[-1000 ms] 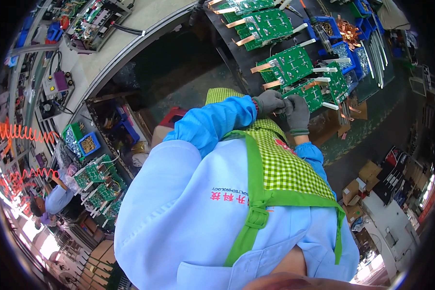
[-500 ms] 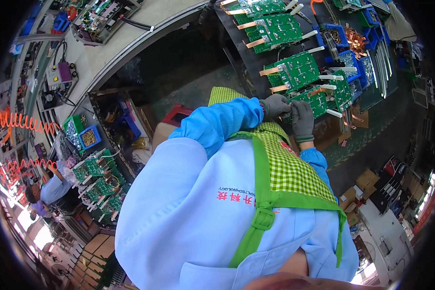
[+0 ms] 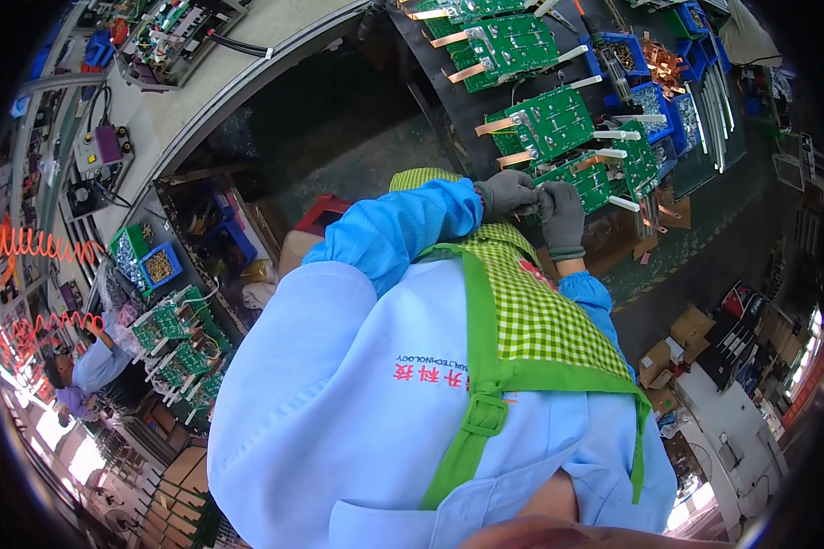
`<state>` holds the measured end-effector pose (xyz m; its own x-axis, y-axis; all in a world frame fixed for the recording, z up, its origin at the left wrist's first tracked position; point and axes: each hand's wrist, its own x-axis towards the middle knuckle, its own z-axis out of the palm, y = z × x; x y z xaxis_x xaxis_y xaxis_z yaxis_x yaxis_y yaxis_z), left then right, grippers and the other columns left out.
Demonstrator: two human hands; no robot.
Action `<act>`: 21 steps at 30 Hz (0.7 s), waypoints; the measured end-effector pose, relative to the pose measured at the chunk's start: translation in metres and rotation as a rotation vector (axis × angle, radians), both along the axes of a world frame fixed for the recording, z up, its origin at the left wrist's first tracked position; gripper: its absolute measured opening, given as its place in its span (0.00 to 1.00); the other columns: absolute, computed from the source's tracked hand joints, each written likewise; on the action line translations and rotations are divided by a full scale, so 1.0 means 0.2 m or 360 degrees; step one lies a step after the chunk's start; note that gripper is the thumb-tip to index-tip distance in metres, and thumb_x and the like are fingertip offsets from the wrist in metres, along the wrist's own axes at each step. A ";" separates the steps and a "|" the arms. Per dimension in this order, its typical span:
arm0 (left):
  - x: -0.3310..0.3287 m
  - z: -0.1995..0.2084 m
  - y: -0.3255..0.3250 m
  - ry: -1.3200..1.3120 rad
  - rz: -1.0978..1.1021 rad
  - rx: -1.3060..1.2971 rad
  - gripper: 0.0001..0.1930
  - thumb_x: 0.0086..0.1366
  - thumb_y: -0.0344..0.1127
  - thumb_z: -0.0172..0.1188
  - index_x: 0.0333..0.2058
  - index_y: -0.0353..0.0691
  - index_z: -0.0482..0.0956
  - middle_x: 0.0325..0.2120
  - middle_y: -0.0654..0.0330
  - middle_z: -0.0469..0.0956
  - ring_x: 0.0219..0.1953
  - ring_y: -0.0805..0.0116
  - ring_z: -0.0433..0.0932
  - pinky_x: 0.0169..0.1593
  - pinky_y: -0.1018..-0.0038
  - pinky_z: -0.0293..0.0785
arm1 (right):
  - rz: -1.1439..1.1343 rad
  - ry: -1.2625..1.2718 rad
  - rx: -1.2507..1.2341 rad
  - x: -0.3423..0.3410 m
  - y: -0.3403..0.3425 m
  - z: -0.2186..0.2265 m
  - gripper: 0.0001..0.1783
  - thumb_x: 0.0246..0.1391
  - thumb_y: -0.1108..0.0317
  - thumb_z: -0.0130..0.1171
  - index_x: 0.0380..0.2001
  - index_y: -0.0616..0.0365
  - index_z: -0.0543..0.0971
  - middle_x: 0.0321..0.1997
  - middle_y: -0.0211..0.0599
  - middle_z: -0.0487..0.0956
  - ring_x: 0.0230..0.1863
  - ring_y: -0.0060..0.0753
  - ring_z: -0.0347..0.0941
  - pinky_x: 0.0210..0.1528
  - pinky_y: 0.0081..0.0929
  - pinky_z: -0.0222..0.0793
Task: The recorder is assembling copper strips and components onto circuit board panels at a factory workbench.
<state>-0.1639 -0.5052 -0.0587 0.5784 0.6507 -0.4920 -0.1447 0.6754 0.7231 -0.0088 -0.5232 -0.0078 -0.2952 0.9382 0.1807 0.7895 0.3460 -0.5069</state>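
Observation:
Grey gloves cover both of my hands, which meet at the near edge of the workbench. My left hand (image 3: 507, 194) has its fingers pinched together, and their tips touch those of my right hand (image 3: 561, 216). The right fingers are curled closed too. Anything between them is too small or hidden to make out. Just beyond the fingertips lies a green circuit board (image 3: 588, 186) with a copper strip and white posts. Another green board (image 3: 551, 124) is farther up the bench, with copper strips (image 3: 516, 157) jutting from its left side. A smaller upright-looking board (image 3: 639, 157) sits to the right.
Blue bins (image 3: 648, 99) of small metal hardware and a pile of copper pieces (image 3: 664, 66) stand at the bench's far right. A dark power screwdriver (image 3: 613, 73) lies beside them. More boards (image 3: 509, 50) continue along the bench. A co-worker (image 3: 101, 361) is at far left.
The whole view has shifted slightly, so bench and hands appear a little further left. My hands stay together, fingertips meeting, near the same board.

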 end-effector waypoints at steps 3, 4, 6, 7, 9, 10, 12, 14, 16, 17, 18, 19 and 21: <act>0.01 -0.04 0.03 -0.0049 0.0010 0.0009 0.07 0.57 0.30 0.56 0.30 0.30 0.76 0.22 0.58 0.76 0.21 0.74 0.74 0.22 0.78 0.68 | 0.0022 0.0101 -0.0054 0.00 0.03 0.04 0.05 0.51 0.69 0.57 0.32 0.55 0.75 0.33 0.41 0.73 0.37 0.47 0.72 0.37 0.38 0.69; 0.00 -0.04 0.02 -0.0054 0.0010 0.0011 0.07 0.57 0.30 0.56 0.30 0.30 0.76 0.22 0.58 0.76 0.21 0.74 0.74 0.22 0.78 0.68 | 0.0022 0.0096 -0.0051 -0.01 0.03 0.04 0.05 0.51 0.69 0.57 0.32 0.55 0.75 0.33 0.41 0.73 0.37 0.47 0.72 0.37 0.38 0.69; -0.04 0.01 0.02 -0.0028 -0.0082 -0.0005 0.07 0.57 0.30 0.56 0.29 0.31 0.76 0.22 0.58 0.76 0.21 0.74 0.74 0.23 0.78 0.68 | 0.0084 0.0137 -0.0100 0.00 0.02 0.04 0.06 0.50 0.69 0.58 0.32 0.56 0.76 0.34 0.42 0.73 0.36 0.47 0.72 0.37 0.37 0.69; -0.03 0.03 0.04 -0.0045 -0.0089 -0.0007 0.06 0.57 0.29 0.57 0.29 0.31 0.76 0.23 0.58 0.77 0.21 0.75 0.74 0.23 0.79 0.68 | 0.0081 0.0132 -0.0095 0.02 0.04 0.04 0.06 0.50 0.69 0.58 0.32 0.56 0.76 0.34 0.42 0.73 0.36 0.47 0.72 0.37 0.37 0.69; -0.02 -0.04 0.03 0.0009 -0.0111 0.0130 0.06 0.57 0.29 0.57 0.29 0.31 0.76 0.24 0.58 0.77 0.22 0.75 0.74 0.24 0.79 0.69 | 0.0112 0.0185 -0.0147 0.03 0.04 0.04 0.06 0.49 0.69 0.59 0.32 0.56 0.76 0.34 0.42 0.73 0.36 0.46 0.72 0.37 0.36 0.69; -0.02 -0.07 0.02 0.0062 -0.0135 0.0266 0.06 0.57 0.29 0.57 0.29 0.30 0.76 0.24 0.57 0.77 0.22 0.75 0.74 0.26 0.79 0.70 | 0.0115 0.0190 -0.0147 0.01 0.04 0.03 0.06 0.49 0.69 0.59 0.32 0.56 0.76 0.34 0.42 0.73 0.36 0.46 0.72 0.37 0.36 0.69; 0.00 -0.07 0.01 -0.0022 -0.0085 0.0103 0.06 0.57 0.29 0.57 0.29 0.30 0.76 0.25 0.57 0.77 0.23 0.74 0.75 0.27 0.79 0.71 | 0.0047 0.0122 -0.0228 0.03 0.05 0.01 0.07 0.49 0.68 0.59 0.31 0.56 0.75 0.33 0.42 0.72 0.36 0.46 0.71 0.36 0.36 0.68; 0.01 -0.07 0.00 -0.0101 -0.0040 -0.0061 0.07 0.57 0.29 0.57 0.30 0.30 0.77 0.26 0.57 0.77 0.24 0.74 0.75 0.28 0.79 0.71 | -0.0031 0.0111 -0.0223 0.03 0.03 0.01 0.07 0.48 0.67 0.60 0.31 0.56 0.75 0.33 0.42 0.72 0.35 0.46 0.71 0.36 0.37 0.68; 0.02 -0.07 -0.01 -0.0001 -0.0053 0.0042 0.06 0.58 0.28 0.55 0.31 0.30 0.77 0.27 0.57 0.78 0.25 0.74 0.75 0.30 0.79 0.72 | -0.0119 0.0100 -0.0220 0.01 0.01 0.00 0.07 0.48 0.67 0.60 0.30 0.56 0.75 0.32 0.42 0.72 0.35 0.47 0.71 0.36 0.37 0.68; 0.02 -0.07 0.00 -0.0012 -0.0075 0.0039 0.06 0.58 0.28 0.55 0.31 0.30 0.77 0.27 0.57 0.78 0.25 0.74 0.75 0.30 0.79 0.72 | -0.0167 0.0060 -0.0171 0.01 0.00 -0.02 0.08 0.47 0.66 0.61 0.29 0.56 0.75 0.32 0.42 0.72 0.35 0.47 0.70 0.37 0.38 0.68; 0.01 -0.07 0.01 -0.0079 -0.0101 0.0053 0.07 0.58 0.27 0.54 0.32 0.29 0.77 0.27 0.57 0.78 0.25 0.74 0.75 0.30 0.79 0.72 | -0.0220 0.0018 -0.0123 0.01 0.00 -0.04 0.08 0.47 0.66 0.61 0.29 0.55 0.75 0.32 0.42 0.72 0.35 0.47 0.70 0.37 0.38 0.67; 0.01 -0.07 0.02 -0.0149 -0.0131 0.0064 0.07 0.58 0.26 0.53 0.33 0.29 0.77 0.28 0.57 0.78 0.26 0.73 0.75 0.30 0.79 0.72 | -0.0250 0.0005 -0.0126 0.02 0.01 -0.05 0.08 0.47 0.66 0.61 0.29 0.55 0.75 0.32 0.42 0.72 0.35 0.47 0.70 0.37 0.38 0.67; 0.00 -0.09 0.02 -0.0127 -0.0126 0.0116 0.09 0.57 0.26 0.51 0.33 0.28 0.77 0.27 0.57 0.78 0.26 0.72 0.75 0.31 0.79 0.72 | -0.0282 0.0034 0.0007 -0.01 0.01 -0.06 0.07 0.46 0.66 0.61 0.29 0.54 0.75 0.31 0.41 0.72 0.35 0.47 0.70 0.37 0.38 0.67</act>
